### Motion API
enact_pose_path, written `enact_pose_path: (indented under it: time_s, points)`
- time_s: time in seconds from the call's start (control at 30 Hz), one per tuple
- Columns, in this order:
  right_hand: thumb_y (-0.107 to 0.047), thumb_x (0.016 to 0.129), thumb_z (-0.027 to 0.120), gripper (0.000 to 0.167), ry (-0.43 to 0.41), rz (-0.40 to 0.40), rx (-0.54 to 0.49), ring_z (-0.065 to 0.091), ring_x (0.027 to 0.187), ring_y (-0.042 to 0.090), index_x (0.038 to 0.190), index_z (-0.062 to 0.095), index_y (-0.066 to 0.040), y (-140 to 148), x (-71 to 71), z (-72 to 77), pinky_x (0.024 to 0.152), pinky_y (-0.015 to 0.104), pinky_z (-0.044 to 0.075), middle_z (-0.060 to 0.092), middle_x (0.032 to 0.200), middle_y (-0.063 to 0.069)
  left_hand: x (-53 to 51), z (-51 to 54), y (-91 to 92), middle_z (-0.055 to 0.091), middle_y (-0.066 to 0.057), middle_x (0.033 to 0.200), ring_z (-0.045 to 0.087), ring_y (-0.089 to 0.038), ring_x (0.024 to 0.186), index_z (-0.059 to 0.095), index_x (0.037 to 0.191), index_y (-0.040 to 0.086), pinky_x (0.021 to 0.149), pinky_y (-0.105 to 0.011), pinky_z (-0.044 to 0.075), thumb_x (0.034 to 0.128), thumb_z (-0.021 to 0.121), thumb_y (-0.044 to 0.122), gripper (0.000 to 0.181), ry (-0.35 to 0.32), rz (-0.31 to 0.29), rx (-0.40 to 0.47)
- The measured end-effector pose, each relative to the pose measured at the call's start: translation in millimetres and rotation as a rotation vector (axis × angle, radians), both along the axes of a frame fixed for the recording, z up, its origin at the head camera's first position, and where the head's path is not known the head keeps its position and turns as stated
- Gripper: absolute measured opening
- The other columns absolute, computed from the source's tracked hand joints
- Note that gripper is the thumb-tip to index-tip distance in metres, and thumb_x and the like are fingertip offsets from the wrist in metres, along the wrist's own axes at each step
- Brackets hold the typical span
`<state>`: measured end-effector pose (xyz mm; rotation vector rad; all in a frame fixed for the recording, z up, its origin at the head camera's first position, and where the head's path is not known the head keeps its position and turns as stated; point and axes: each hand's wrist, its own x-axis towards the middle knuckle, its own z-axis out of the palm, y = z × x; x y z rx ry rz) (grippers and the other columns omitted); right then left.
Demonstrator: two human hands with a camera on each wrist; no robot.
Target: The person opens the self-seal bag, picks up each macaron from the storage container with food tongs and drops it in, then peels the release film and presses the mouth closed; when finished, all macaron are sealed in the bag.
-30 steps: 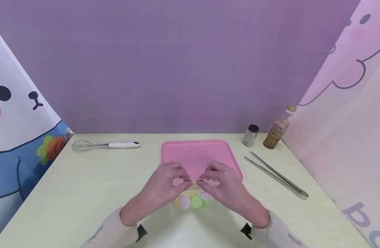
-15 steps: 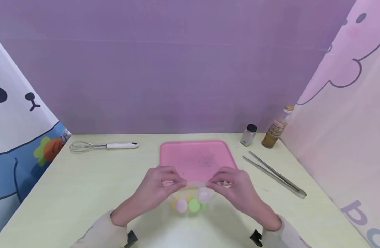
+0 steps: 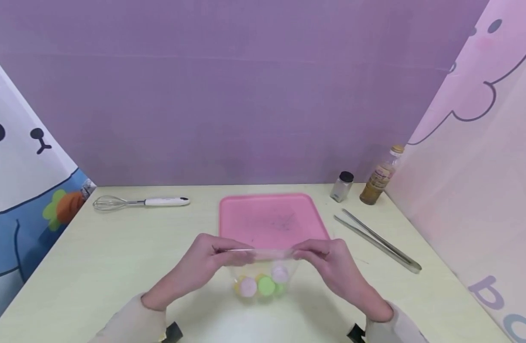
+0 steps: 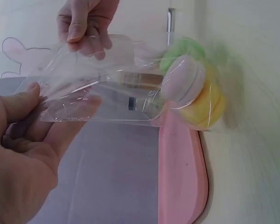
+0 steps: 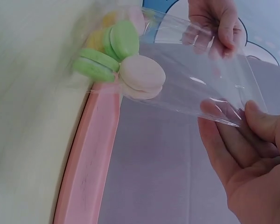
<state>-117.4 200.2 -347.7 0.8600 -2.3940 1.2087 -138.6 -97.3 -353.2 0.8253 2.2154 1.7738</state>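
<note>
A clear plastic bag hangs between my hands in front of the pink tray. My left hand pinches one top corner, and my right hand pinches the other, thumbs against the fingers. Several macarons lie in the bag's lower end. The left wrist view shows a pale lilac macaron over a yellow macaron. From the right wrist, a green macaron sits beside a pale pinkish macaron. Whether the bag's bottom touches the table cannot be told.
Just beyond the hands lies the pink tray. A whisk rests at the back left. To the right are metal tongs, a small black-capped jar and a bottle of brown liquid.
My hands have moved apart from the middle and slightly down, drawing the bag's top edge out wide. The macarons now show more fully below the hands.
</note>
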Motion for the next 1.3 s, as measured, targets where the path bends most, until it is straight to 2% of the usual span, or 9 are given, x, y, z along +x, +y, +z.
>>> enact_pose_path:
  time_s: [0.1, 0.17, 0.4, 0.57, 0.67, 0.87, 0.97, 1.1, 1.3]
  points:
    - [0.003, 0.091, 0.071, 0.016, -0.027, 0.031, -0.035, 0.069, 0.073, 0.007, 0.1, 0.08, -0.006, -0.3, 0.3, 1.5, 0.069, 0.024, 0.057, 0.077, 0.093, -0.002, -1.8, 1.3, -2.9, 0.077, -0.002, 0.103, 0.073, -0.025, 0.098, 0.079, 0.112, 0.015, 0.088, -0.035, 0.056, 0.0973, 0.069, 0.023, 0.019, -0.044, -0.042, 0.054]
    - [0.005, 0.092, 0.069, 0.017, -0.059, 0.064, -0.087, 0.074, 0.083, 0.014, 0.102, 0.079, -0.003, -0.8, 0.8, 2.4, 0.073, 0.029, 0.059, 0.077, 0.094, 0.001, -2.4, 2.1, -4.3, 0.077, -0.004, 0.102, 0.073, -0.026, 0.097, 0.079, 0.111, 0.013, 0.087, -0.036, 0.057, 0.0964, 0.07, 0.022, 0.019, -0.057, -0.031, 0.075]
    - [0.009, 0.095, 0.063, 0.016, -0.137, 0.154, -0.268, 0.075, 0.082, 0.025, 0.105, 0.075, 0.005, -7.9, 3.9, 7.2, 0.071, 0.037, 0.059, 0.076, 0.094, 0.012, -4.2, 0.3, -7.0, 0.076, -0.016, 0.098, 0.073, -0.035, 0.093, 0.076, 0.109, -0.003, 0.083, -0.043, 0.057, 0.0939, 0.073, 0.016, 0.024, -0.14, 0.017, 0.228]
    - [0.005, 0.097, 0.063, 0.014, -0.208, 0.174, -0.32, 0.075, 0.084, 0.028, 0.104, 0.075, 0.007, -19.7, -0.2, 15.7, 0.073, 0.038, 0.059, 0.076, 0.094, 0.014, -6.8, -0.9, -22.6, 0.074, -0.021, 0.103, 0.071, -0.039, 0.097, 0.071, 0.115, -0.01, 0.085, -0.046, 0.056, 0.1002, 0.064, 0.01, 0.025, -0.141, -0.05, 0.281]
    - [0.0, 0.099, 0.063, 0.015, -0.258, 0.177, -0.305, 0.075, 0.087, 0.027, 0.106, 0.076, 0.004, -29.6, -6.6, 20.9, 0.075, 0.037, 0.059, 0.076, 0.095, 0.012, -8.3, 4.3, -38.1, 0.073, -0.021, 0.107, 0.07, -0.037, 0.1, 0.069, 0.119, -0.01, 0.087, -0.046, 0.055, 0.1035, 0.057, 0.007, 0.026, -0.113, -0.084, 0.259]
    - [-0.005, 0.101, 0.062, 0.017, -0.324, 0.223, -0.261, 0.074, 0.09, 0.025, 0.109, 0.075, 0.002, -53.8, -22.9, 28.4, 0.078, 0.037, 0.059, 0.076, 0.098, 0.011, -9.5, 20.3, -73.6, 0.073, -0.014, 0.112, 0.069, -0.027, 0.108, 0.069, 0.123, -0.005, 0.091, -0.037, 0.055, 0.1048, 0.056, 0.01, 0.027, -0.046, -0.029, 0.095]
    - [-0.007, 0.102, 0.061, 0.017, -0.366, 0.251, -0.245, 0.074, 0.091, 0.025, 0.109, 0.075, 0.001, -67.3, -30.4, 32.0, 0.08, 0.037, 0.059, 0.076, 0.1, 0.01, -12.9, 29.7, -93.1, 0.072, -0.011, 0.118, 0.067, -0.024, 0.112, 0.07, 0.125, 0.0, 0.092, -0.035, 0.054, 0.1041, 0.058, 0.013, 0.027, -0.05, -0.026, 0.003]
    - [-0.012, 0.102, 0.062, 0.018, -0.464, 0.289, -0.228, 0.074, 0.093, 0.025, 0.112, 0.074, -0.004, -87.3, -40.5, 35.9, 0.081, 0.037, 0.059, 0.076, 0.1, 0.009, -21.4, 40.6, -121.0, 0.069, -0.012, 0.125, 0.066, -0.027, 0.115, 0.069, 0.129, 0.003, 0.091, -0.039, 0.054, 0.1042, 0.058, 0.014, 0.029, -0.117, -0.077, -0.069]
    - [-0.012, 0.102, 0.062, 0.019, -0.685, 0.378, -0.242, 0.073, 0.094, 0.026, 0.115, 0.072, -0.003, -123.7, -63.9, 24.9, 0.082, 0.037, 0.058, 0.076, 0.102, 0.01, -46.7, 39.0, -164.7, 0.066, -0.027, 0.122, 0.066, -0.04, 0.109, 0.06, 0.133, -0.008, 0.088, -0.049, 0.054, 0.1074, 0.051, 0.012, 0.034, -0.355, -0.166, -0.079]
